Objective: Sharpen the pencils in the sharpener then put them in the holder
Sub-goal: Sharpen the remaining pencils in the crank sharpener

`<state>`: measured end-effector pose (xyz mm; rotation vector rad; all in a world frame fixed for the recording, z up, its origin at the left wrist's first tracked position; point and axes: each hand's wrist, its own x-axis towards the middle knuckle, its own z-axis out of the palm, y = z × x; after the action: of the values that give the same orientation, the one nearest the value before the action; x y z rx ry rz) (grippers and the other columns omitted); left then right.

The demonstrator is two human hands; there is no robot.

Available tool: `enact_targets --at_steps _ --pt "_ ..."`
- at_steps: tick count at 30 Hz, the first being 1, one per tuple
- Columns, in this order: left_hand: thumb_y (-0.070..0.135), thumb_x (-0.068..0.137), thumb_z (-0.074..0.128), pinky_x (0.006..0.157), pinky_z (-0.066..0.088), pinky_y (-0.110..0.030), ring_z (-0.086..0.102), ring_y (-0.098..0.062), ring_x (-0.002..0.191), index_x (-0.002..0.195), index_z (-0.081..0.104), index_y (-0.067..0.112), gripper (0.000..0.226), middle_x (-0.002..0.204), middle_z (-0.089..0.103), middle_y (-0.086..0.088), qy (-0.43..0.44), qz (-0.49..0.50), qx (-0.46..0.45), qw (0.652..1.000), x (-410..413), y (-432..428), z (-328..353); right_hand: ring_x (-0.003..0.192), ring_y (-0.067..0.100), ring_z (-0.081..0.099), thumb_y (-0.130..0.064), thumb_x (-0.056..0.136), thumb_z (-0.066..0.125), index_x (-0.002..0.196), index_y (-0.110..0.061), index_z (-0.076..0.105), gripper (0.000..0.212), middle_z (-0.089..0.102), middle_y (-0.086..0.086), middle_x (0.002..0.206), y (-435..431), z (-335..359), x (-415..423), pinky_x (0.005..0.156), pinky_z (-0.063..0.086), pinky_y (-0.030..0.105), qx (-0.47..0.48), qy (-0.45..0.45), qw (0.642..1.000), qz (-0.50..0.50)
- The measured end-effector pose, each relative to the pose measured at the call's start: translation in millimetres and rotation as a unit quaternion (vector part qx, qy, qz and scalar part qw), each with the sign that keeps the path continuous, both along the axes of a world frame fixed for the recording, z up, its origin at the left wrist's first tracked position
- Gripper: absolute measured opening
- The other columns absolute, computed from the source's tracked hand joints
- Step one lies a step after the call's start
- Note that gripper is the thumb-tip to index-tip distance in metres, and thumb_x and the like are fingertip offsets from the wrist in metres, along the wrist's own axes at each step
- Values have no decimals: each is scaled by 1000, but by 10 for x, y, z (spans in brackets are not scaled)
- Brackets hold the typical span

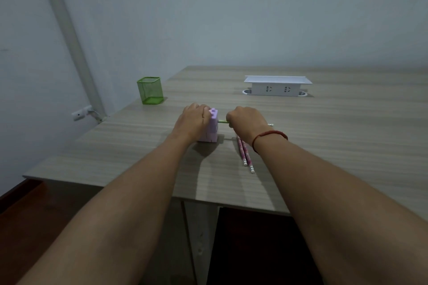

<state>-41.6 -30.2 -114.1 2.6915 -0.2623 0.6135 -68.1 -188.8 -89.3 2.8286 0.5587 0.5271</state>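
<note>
Wood table (pixel 324 122) by pale wall (pixel 231 18). Left hand (pixel 192 120) grips purple sharpener (pixel 212 131), mid table. Right hand (pixel 246 122) grips green pencil (pixel 222 121), tip in sharpener. Two pink pencils (pixel 245 157) near right. Green holder (pixel 150 90) far left. White socket box (pixel 276 87) far right.

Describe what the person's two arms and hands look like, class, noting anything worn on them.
Both forearms are bare, with no sleeves in view. The right hand has a thin red cord bracelet looped round its wrist. The left hand shows no ring, watch, glove or bracelet.
</note>
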Motion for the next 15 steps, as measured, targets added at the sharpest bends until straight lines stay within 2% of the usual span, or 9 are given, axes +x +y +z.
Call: enact_targets --at_steps 6,10,15 --pt "20 101 29 100 37 -38 48 -31 114 115 56 7 33 122 58 -15 40 12 4 999 8 13 36 107 38 62 3 94 48 115 -1 62 26 64 20 114 -277 -18 -68 86 50 42 41 -8 998 -48" --pt "20 101 29 99 36 -39 48 -31 114 113 56 6 33 120 58 -14 46 31 -29 998 -2 26 28 101 34 64 -4 96 54 114 -5 65 22 65 16 109 -555 -93 -101 83 51 37 82 2 991 -101" --pt "20 101 31 96 38 -40 51 -32 110 108 57 6 30 113 60 -16 13 27 -26 999 -153 -74 56 98 33 64 -5 95 56 111 -6 66 19 66 16 106 -612 -43 -174 80 51 36 126 5 985 -117"
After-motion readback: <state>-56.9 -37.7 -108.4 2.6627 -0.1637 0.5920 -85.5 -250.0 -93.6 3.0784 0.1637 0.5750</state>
